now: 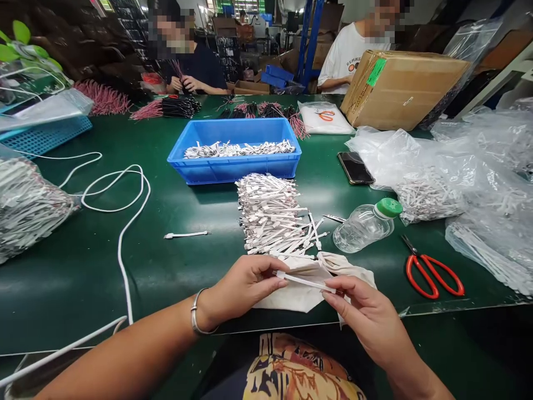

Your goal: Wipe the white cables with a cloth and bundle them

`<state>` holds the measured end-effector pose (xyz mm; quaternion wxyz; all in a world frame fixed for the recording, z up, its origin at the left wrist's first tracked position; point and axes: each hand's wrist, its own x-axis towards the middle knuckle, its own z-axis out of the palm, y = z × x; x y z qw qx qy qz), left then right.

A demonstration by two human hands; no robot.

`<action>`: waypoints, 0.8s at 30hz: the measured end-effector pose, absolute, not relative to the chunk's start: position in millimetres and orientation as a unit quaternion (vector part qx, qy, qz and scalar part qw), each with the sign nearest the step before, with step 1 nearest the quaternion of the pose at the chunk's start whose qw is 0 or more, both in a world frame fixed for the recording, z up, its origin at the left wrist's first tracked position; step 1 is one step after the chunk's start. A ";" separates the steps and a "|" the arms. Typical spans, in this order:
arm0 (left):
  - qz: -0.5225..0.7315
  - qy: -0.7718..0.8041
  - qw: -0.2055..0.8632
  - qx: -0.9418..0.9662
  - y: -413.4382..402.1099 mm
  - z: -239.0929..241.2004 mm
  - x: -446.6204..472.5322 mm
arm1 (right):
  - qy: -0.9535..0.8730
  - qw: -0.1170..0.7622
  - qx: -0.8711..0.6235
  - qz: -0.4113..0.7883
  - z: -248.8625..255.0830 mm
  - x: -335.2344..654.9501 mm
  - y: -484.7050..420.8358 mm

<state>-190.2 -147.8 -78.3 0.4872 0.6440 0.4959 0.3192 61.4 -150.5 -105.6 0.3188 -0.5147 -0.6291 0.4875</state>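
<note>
A short, flat white cable (306,281) is pinched near each end by the curled fingers of the left hand (241,286) and right hand (370,316), just above a crumpled cream cloth (287,294).

The person is holding both forearms angled inward, the left forearm (125,353) slanting up from the lower left and the right forearm (410,355) from the lower right. The left hand (241,289) and right hand (366,316) are pinching with their fingertips (277,279), close together but not touching.
</note>
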 end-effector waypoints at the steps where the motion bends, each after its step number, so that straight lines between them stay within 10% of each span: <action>1: 0.319 0.496 0.498 0.636 -147.6 -78.9 -190.5 | -0.628 0.322 -0.517 0.485 -106.0 60.7 -150.8; 24: 0.213 0.491 0.733 0.420 -144.8 -86.0 -192.6 | -0.577 0.309 -0.548 0.521 -102.4 51.0 -151.1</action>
